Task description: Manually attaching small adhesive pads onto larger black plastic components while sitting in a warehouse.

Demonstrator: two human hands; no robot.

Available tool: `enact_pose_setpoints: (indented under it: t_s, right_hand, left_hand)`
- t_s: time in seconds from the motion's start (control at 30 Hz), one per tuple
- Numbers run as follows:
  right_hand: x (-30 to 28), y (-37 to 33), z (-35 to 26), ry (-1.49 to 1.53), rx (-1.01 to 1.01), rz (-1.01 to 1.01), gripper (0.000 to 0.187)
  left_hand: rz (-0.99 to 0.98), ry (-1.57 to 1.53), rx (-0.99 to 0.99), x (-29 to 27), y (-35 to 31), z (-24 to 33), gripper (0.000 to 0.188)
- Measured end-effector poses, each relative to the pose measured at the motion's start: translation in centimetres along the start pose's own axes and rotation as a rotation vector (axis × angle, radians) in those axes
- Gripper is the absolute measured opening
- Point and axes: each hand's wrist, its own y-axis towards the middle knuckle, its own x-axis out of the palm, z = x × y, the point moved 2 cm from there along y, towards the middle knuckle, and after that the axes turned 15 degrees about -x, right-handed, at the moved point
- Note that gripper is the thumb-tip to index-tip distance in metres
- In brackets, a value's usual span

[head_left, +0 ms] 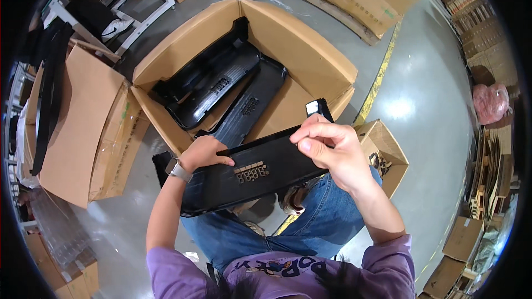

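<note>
A long black plastic panel (288,166) with small cut-outs grouped in its middle lies across my lap, tilted, at the near side of a large open carton (299,44). My left hand (205,154) grips its far edge, thumb on the face beside the cut-outs and fingers hidden beyond the edge. Over the panel's right part, my right hand (335,147) is closed in a pinch of thumb and forefinger; whatever is between the tips is too small to make out. Inside the carton lie two similar black panels, one upper panel (244,61) and one lower panel (266,86).
To my right stands a small open box (398,169) with dark pieces inside. A big carton (83,127) with a long black part (50,105) leaning on it is at the left. Beyond are stacked cartons on a pallet (354,0) and a yellow floor line (382,77).
</note>
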Motion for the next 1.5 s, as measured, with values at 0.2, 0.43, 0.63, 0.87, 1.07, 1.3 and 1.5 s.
enact_pose_setpoints:
  t_s: [0.2, 0.43, 0.63, 0.87, 1.07, 1.3, 1.5]
  right_hand:
    - [2.3, 1.3, 0.4, 0.178, 0.153, 0.039, 0.022]
    - [6.1, 1.9, 0.6, 0.255, 0.105, 0.133, 0.016]
    - [7.3, 0.6, 1.9, 0.257, 0.088, 0.139, 0.014]
    - [8.0, -0.1, 2.7, 0.286, 0.087, 0.128, 0.013]
    - [8.4, -0.4, 3.1, 0.430, 0.188, 0.110, 0.010]
    - [7.9, -0.1, 3.8, 0.602, 0.254, 0.050, 0.013]
    - [7.6, 0.2, 4.0, 0.640, 0.262, 0.002, 0.014]
  left_hand:
    - [0.428, -0.576, -0.114, -2.8, -2.4, 4.3, 0.016]
    - [0.652, -1.383, 0.212, -5.3, -6.0, 13.0, 0.015]
    - [0.824, -1.391, 0.146, -3.9, -6.7, 14.3, 0.017]
    - [0.998, -1.295, 0.077, -3.2, -7.2, 14.8, 0.013]
    - [1.032, -1.358, 0.074, -2.7, -7.1, 15.1, 0.012]
    - [0.946, -1.522, 0.136, -2.3, -6.4, 14.8, 0.009]
    - [0.924, -1.591, 0.116, -2.4, -6.2, 15.0, 0.010]
